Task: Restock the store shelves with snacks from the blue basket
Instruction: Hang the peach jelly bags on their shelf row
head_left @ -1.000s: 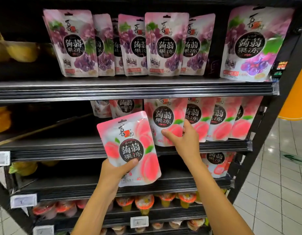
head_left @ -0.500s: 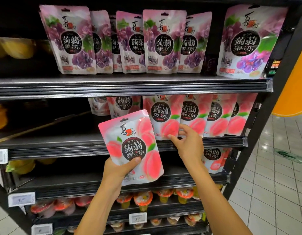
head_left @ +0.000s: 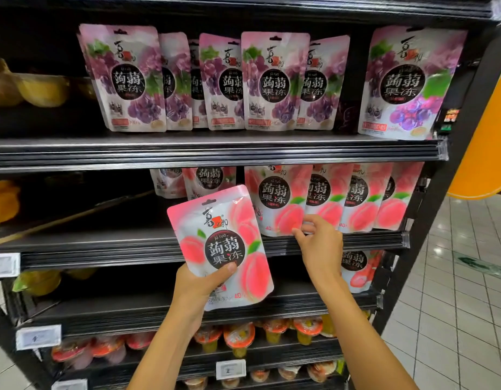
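My left hand point(head_left: 198, 285) grips a pink peach jelly pouch point(head_left: 221, 243) by its lower part and holds it upright in front of the middle shelf point(head_left: 102, 254). A row of matching peach pouches point(head_left: 277, 198) stands on the right half of that shelf. My right hand point(head_left: 319, 246) is at the bottom edge of the front pouch in that row, thumb and curled fingers pinching its lower corner. Behind the held pouch, more peach pouches point(head_left: 209, 178) sit deeper on the shelf. The blue basket is out of view.
Purple grape pouches point(head_left: 274, 80) fill the shelf above. Jelly cups point(head_left: 238, 336) line the lower shelves, and another peach pouch point(head_left: 356, 268) stands one shelf down. Yellow packs point(head_left: 43, 88) sit at the left. An orange pillar point(head_left: 485, 136) and tiled floor point(head_left: 454, 305) lie to the right.
My right hand has slid down from the middle of the shelved peach pouch to its bottom edge. My left hand keeps the held pouch in about the same place.
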{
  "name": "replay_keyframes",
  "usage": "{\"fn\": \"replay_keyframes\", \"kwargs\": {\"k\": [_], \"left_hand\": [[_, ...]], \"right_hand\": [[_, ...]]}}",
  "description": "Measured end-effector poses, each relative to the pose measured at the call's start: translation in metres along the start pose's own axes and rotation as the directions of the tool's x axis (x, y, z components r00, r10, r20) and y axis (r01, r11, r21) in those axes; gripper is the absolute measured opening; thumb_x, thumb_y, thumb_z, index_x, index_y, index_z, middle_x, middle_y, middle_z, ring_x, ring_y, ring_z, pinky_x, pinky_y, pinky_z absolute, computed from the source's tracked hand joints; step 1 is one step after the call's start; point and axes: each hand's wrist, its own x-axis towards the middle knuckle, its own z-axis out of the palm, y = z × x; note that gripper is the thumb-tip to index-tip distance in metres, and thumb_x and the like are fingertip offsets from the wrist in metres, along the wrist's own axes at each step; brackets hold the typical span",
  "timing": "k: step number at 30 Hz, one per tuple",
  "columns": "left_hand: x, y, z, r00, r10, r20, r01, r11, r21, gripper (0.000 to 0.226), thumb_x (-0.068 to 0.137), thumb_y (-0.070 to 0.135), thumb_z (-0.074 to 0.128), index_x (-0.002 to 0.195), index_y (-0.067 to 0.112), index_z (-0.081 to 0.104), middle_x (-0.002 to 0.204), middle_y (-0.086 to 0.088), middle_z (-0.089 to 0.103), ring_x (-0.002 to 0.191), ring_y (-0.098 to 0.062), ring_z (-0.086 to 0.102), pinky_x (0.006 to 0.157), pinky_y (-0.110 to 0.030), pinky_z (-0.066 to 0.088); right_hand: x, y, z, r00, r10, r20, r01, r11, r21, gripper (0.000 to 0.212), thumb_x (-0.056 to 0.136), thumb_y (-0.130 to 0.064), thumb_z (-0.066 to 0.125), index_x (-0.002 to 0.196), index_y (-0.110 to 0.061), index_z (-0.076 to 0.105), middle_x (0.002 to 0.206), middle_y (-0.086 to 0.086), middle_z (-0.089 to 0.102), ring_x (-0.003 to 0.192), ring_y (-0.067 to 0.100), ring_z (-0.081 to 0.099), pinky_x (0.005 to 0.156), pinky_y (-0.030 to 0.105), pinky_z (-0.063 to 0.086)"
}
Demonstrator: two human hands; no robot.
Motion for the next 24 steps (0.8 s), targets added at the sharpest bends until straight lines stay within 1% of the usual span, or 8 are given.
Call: {"fn": "replay_keyframes", "kwargs": {"k": [5, 7, 9, 11, 14, 19, 22, 24], "left_hand": [[0.002, 0.003, 0.002, 1.000, -0.009, 0.018, 0.009, 1.000, 0.009, 0.045, 0.050, 0.025, 0.094, 0.091, 0.017, 0.078, 0.097, -0.010, 0.077, 0.088, -0.025, 0.075, 0.064, -0.028, 0.058], [0.005, 0.006, 0.002, 0.999, -0.012, 0.032, 0.011, 0.999, 0.032, 0.041, 0.053, 0.023, 0.092, 0.091, 0.016, 0.078, 0.096, -0.010, 0.077, 0.087, -0.025, 0.075, 0.063, -0.027, 0.058], [0.008, 0.010, 0.003, 0.998, -0.010, 0.055, 0.007, 0.999, 0.050, 0.043, 0.055, 0.025, 0.092, 0.094, 0.016, 0.077, 0.097, -0.010, 0.077, 0.089, -0.026, 0.074, 0.065, -0.028, 0.059], [0.012, 0.015, 0.005, 0.997, 0.007, 0.074, -0.012, 0.997, 0.076, 0.046, 0.054, 0.035, 0.092, 0.095, 0.019, 0.077, 0.098, -0.009, 0.077, 0.091, -0.026, 0.074, 0.069, -0.031, 0.060], [0.018, 0.024, 0.008, 0.996, 0.034, 0.081, -0.041, 0.995, 0.087, 0.042, 0.059, 0.041, 0.087, 0.094, 0.020, 0.076, 0.098, -0.009, 0.077, 0.092, -0.029, 0.073, 0.075, -0.039, 0.061], [0.029, 0.042, 0.016, 0.984, 0.177, 0.015, -0.175, 0.959, 0.224, 0.046, 0.070, 0.029, 0.087, 0.108, 0.017, 0.065, 0.099, -0.001, 0.075, 0.089, -0.017, 0.073, 0.064, -0.025, 0.058], [0.026, 0.043, 0.023, 0.939, 0.318, -0.127, -0.269, 0.915, 0.300, 0.051, 0.083, 0.030, 0.075, 0.127, 0.018, 0.051, 0.118, 0.011, 0.060, 0.100, 0.000, 0.064, 0.076, -0.016, 0.053], [0.016, 0.038, 0.026, 0.900, 0.391, -0.192, -0.303, 0.879, 0.368, 0.048, 0.089, 0.034, 0.067, 0.132, 0.026, 0.046, 0.124, 0.016, 0.052, 0.109, 0.001, 0.055, 0.086, -0.017, 0.048]], "right_hand": [[-0.014, -0.010, -0.008, 0.986, -0.034, -0.161, 0.030, 0.999, -0.026, 0.029, 0.089, -0.023, 0.070, 0.118, -0.022, 0.063, 0.100, -0.011, 0.070, 0.064, 0.011, 0.062, 0.066, 0.028, 0.047], [-0.021, -0.016, -0.013, 0.989, -0.046, -0.139, 0.050, 0.998, 0.027, 0.023, 0.091, -0.030, 0.066, 0.113, -0.027, 0.064, 0.092, -0.017, 0.067, 0.062, 0.007, 0.060, 0.062, 0.028, 0.047], [-0.026, -0.026, -0.017, 0.997, -0.053, 0.047, 0.039, 0.965, 0.258, 0.016, 0.090, -0.038, 0.066, 0.105, -0.031, 0.067, 0.087, -0.019, 0.068, 0.069, 0.002, 0.065, 0.064, 0.021, 0.050], [-0.031, -0.035, -0.018, 0.942, -0.122, 0.311, -0.015, 0.915, 0.404, 0.014, 0.087, -0.038, 0.071, 0.101, -0.033, 0.071, 0.091, -0.015, 0.073, 0.082, -0.003, 0.067, 0.070, 0.014, 0.052], [-0.037, -0.041, -0.016, 0.825, -0.179, 0.536, -0.127, 0.865, 0.485, 0.020, 0.085, -0.024, 0.076, 0.103, -0.029, 0.071, 0.094, -0.007, 0.077, 0.087, 0.008, 0.073, 0.073, 0.023, 0.059], [-0.034, -0.048, -0.008, 0.893, -0.130, 0.432, -0.187, 0.764, 0.617, 0.020, 0.083, -0.010, 0.077, 0.101, -0.020, 0.073, 0.089, 0.003, 0.078, 0.085, 0.020, 0.075, 0.076, 0.033, 0.060], [-0.028, -0.056, 0.001, 0.934, -0.066, 0.351, -0.180, 0.761, 0.623, 0.016, 0.082, -0.013, 0.078, 0.096, -0.019, 0.074, 0.084, 0.002, 0.078, 0.082, 0.019, 0.075, 0.080, 0.036, 0.059], [-0.022, -0.061, 0.006, 0.956, -0.022, 0.293, -0.168, 0.776, 0.608, 0.015, 0.081, -0.013, 0.079, 0.093, -0.020, 0.073, 0.081, 0.000, 0.077, 0.080, 0.015, 0.074, 0.079, 0.032, 0.057]]}}
